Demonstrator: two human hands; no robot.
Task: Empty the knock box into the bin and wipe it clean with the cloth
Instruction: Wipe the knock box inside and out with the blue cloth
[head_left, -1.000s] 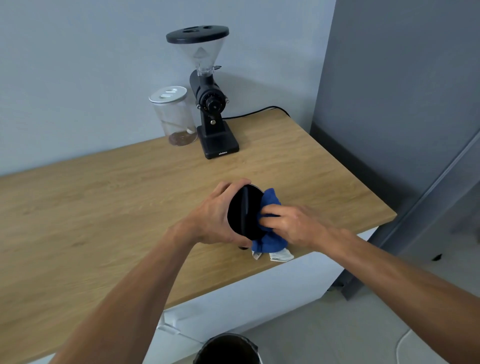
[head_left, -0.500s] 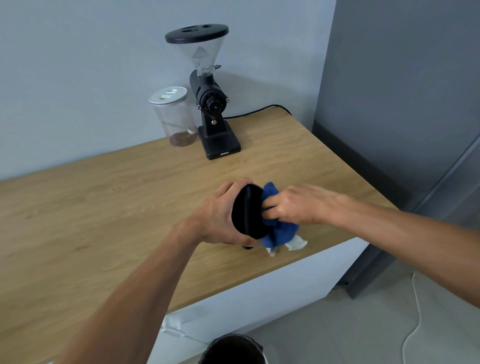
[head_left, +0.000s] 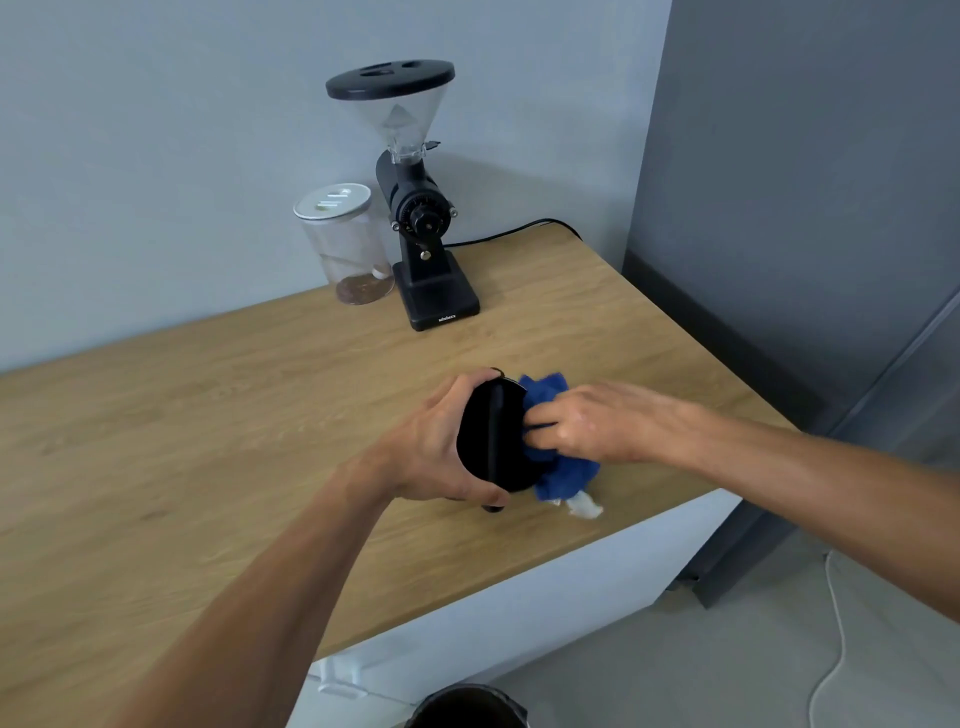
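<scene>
Knock box (head_left: 491, 434) gripped tilted by left hand (head_left: 434, 447); cloth (head_left: 563, 470), clenched in right hand (head_left: 592, 423), shifted from 6 toward 3 o'clock rim; wiping continues.

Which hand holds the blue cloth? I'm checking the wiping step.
The right hand: it presses the blue cloth against the knock box, while the left hand grips only the box.

wooden counter (head_left: 156, 441); grinder (head_left: 415, 218), jar (head_left: 345, 244)
</scene>
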